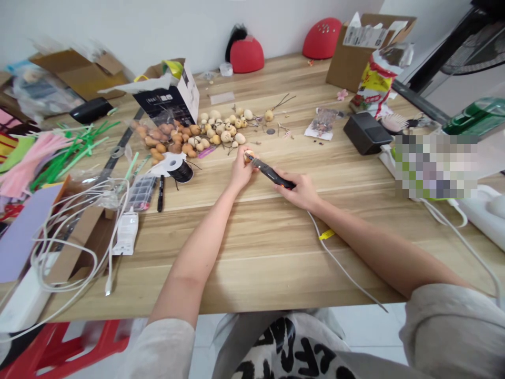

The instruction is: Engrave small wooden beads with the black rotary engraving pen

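Note:
My left hand [241, 169] is closed round a small pale gourd [248, 154], held just above the wooden table [256, 247]. My right hand [302, 190] grips a black pen-shaped power tool [271, 172]. The tool's tip touches the gourd. A white cable [339, 263] runs from the tool back over the table's front edge. Beyond my hands lies a heap of small gourds [205, 136], pale ones on the right and brown ones on the left.
A black cord spool [181, 171], a black pen [160, 192] and a bead box [142, 192] lie left of my hands. Tangled white cables [79, 231] and pipe cleaners [67, 150] fill the left. Cardboard boxes [355, 52], a black box [365, 132] and a power strip [479, 208] stand right.

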The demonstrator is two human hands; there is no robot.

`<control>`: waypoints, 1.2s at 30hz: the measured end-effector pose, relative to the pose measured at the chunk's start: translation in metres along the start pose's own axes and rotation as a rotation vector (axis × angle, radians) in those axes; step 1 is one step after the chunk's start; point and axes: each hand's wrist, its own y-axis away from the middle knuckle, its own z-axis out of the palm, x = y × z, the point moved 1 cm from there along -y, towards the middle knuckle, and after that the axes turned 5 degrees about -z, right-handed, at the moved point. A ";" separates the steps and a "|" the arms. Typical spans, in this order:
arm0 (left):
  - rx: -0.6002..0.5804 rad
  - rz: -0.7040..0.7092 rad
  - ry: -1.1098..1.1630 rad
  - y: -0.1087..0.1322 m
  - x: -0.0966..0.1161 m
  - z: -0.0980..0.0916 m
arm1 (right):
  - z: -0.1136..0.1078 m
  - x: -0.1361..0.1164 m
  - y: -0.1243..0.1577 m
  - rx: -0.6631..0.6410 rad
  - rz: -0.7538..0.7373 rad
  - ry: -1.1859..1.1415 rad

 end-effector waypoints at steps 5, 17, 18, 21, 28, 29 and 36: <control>-0.041 -0.082 0.056 0.004 0.007 0.003 | 0.000 0.008 -0.002 0.144 0.070 -0.035; -0.024 -0.125 0.120 0.001 0.005 0.005 | 0.001 0.012 -0.005 0.140 0.135 -0.151; -0.024 -0.120 0.120 0.001 0.005 0.005 | 0.001 0.012 -0.005 0.127 0.166 -0.166; -0.019 -0.113 0.123 0.002 0.005 0.005 | 0.001 0.011 -0.005 0.066 0.257 -0.279; -0.012 -0.061 0.106 0.005 0.009 0.005 | 0.002 0.002 -0.006 -0.017 0.288 -0.469; -0.017 -0.055 0.099 0.005 0.009 0.005 | 0.002 0.002 -0.006 -0.020 0.288 -0.467; -0.032 -0.052 0.059 0.004 0.007 0.002 | 0.000 0.003 -0.005 -0.029 0.229 -0.405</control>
